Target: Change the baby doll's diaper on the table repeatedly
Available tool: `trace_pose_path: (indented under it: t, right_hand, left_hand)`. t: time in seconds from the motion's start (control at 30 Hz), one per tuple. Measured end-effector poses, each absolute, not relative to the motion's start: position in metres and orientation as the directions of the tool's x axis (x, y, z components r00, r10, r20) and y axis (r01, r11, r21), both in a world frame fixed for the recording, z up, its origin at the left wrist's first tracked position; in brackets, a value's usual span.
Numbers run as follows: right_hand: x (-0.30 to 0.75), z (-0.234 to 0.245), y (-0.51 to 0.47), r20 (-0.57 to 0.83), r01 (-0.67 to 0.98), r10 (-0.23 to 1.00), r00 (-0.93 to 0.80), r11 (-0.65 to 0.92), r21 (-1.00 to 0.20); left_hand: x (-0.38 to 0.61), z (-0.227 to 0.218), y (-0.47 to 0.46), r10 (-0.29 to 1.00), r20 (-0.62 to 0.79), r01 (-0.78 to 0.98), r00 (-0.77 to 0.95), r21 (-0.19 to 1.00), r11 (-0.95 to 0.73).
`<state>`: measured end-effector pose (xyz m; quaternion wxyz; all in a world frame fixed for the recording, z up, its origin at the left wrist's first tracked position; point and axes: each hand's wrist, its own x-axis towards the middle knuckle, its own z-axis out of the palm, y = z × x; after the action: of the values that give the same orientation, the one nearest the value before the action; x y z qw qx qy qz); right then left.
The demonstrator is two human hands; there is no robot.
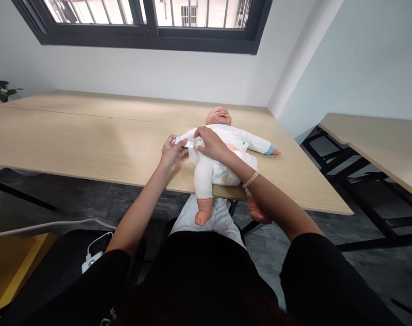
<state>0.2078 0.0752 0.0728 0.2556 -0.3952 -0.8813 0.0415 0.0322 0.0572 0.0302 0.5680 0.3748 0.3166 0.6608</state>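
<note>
On its back near the table's front edge lies a baby doll (222, 131) in a white top with blue cuffs, its feet hanging past the edge. A white diaper (226, 174) with faint coloured prints wraps its hips. My left hand (172, 151) pinches a white diaper tab (188, 144), drawn out beside the doll's hip. My right hand (209, 142) rests over the doll's waist by the diaper's upper edge, fingers bent. What lies under its fingertips is hidden. My right forearm crosses the doll's body.
The wooden table (90, 136) reaches far to the left, against a wall under a barred window (151, 27). A second table (379, 140) stands at the right. A black chair (66, 271) with a white plugged device (92, 260) is at my lower left.
</note>
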Motion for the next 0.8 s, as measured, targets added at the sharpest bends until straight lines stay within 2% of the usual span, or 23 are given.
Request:
trace_pose_path:
  t: [0.1, 0.2, 0.37, 0.6, 0.67, 0.8]
  right_hand:
    - [0.207, 0.069, 0.078, 0.516, 0.534, 0.629, -0.581, 0.773, -0.341]
    - [0.205, 0.069, 0.078, 0.552, 0.426, 0.586, -0.594, 0.81, -0.402]
    - [0.202, 0.07, 0.078, 0.531, 0.445, 0.622, -0.576, 0.783, -0.435]
    - [0.205, 0.071, 0.079, 0.57, 0.416, 0.684, -0.454, 0.729, -0.544]
    - [0.208, 0.074, 0.077, 0.578, 0.437, 0.671, -0.465, 0.742, -0.509]
    - [0.213, 0.089, 0.065, 0.535, 0.524, 0.604, -0.59, 0.791, -0.316]
  left_hand:
    - [0.031, 0.031, 0.058, 0.992, 0.109, -0.561, -0.056, 0.819, -0.122]
    - [0.033, 0.033, 0.057, 0.992, 0.125, -0.594, -0.007, 0.798, -0.105]
    - [0.036, 0.034, 0.053, 0.98, 0.171, -0.596, 0.099, 0.799, -0.079]
    - [0.03, 0.029, 0.054, 0.981, 0.191, -0.565, 0.042, 0.814, -0.134]
    - [0.031, 0.028, 0.055, 0.974, 0.218, -0.518, 0.06, 0.841, -0.156]
    - [0.036, 0.031, 0.057, 0.942, 0.3, -0.452, 0.153, 0.868, -0.203]
